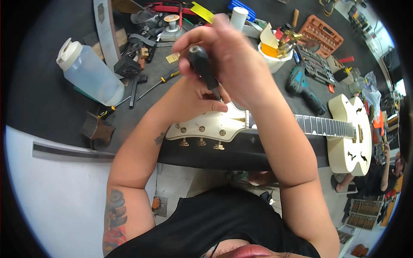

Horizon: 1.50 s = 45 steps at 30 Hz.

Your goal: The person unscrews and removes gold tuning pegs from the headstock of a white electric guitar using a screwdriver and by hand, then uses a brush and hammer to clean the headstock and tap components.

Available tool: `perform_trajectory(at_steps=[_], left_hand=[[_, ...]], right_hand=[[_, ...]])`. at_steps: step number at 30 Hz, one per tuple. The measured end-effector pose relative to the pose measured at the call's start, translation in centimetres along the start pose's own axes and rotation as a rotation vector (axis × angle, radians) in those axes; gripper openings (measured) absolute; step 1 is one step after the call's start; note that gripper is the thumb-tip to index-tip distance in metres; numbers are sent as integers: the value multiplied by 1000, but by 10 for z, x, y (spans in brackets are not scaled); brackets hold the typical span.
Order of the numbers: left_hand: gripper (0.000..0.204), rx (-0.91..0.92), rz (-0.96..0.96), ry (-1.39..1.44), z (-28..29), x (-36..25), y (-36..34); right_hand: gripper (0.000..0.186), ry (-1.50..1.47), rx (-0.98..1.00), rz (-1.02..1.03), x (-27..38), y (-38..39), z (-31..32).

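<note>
A cream electric guitar (337, 151) lies face up along the bench, its headstock (202, 124) in front of me with gold tuners (201, 142) along the near edge. Over the headstock stands a screwdriver with a black handle (202, 66), tilted, its end toward me. My right hand (234, 60) curls round that handle, the fingers partly smeared by motion. Lower down, my left hand (202, 94) lies across the headstock's far side, thumb and fingers closed about the shaft's lower end. The tip and whatever it touches are hidden by my left fingers.
Left of the headstock are a water bottle (92, 75) and a yellow-black screwdriver (161, 81). Beyond my right arm lie a teal drill (303, 86), a white tub of tools (273, 60) and an orange socket case (320, 34). Another person (378, 180) sits at far right.
</note>
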<state>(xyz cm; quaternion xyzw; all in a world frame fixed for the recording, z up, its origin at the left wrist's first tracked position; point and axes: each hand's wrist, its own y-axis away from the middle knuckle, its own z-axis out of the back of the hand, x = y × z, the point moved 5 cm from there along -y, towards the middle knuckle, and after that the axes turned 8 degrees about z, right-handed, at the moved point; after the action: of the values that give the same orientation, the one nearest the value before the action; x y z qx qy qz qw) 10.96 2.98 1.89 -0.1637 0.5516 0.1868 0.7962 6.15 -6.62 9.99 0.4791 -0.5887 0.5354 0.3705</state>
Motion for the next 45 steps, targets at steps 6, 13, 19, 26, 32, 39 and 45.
perform_trajectory(at_steps=[6,13,19,26,32,39,45], left_hand=[[22,10,-6,-48,-2,-11,-2],[36,-38,-34,138,-4,3,-2],[52,-286,-244,-74,4,-1,2],[34,-127,-23,-54,4,4,1],[21,-79,-39,8,15,9,6],[21,-107,-117,-107,15,11,4],[25,-54,-160,-112,14,8,2]], right_hand=[[55,-39,-177,259,10,6,31],[31,215,-96,290,17,15,-12],[42,255,-118,284,-3,0,-16],[43,182,-23,205,-3,-3,-13],[41,106,0,204,-11,-8,-13],[41,141,7,178,-8,-7,-14],[40,72,48,120,-9,-13,-12]])
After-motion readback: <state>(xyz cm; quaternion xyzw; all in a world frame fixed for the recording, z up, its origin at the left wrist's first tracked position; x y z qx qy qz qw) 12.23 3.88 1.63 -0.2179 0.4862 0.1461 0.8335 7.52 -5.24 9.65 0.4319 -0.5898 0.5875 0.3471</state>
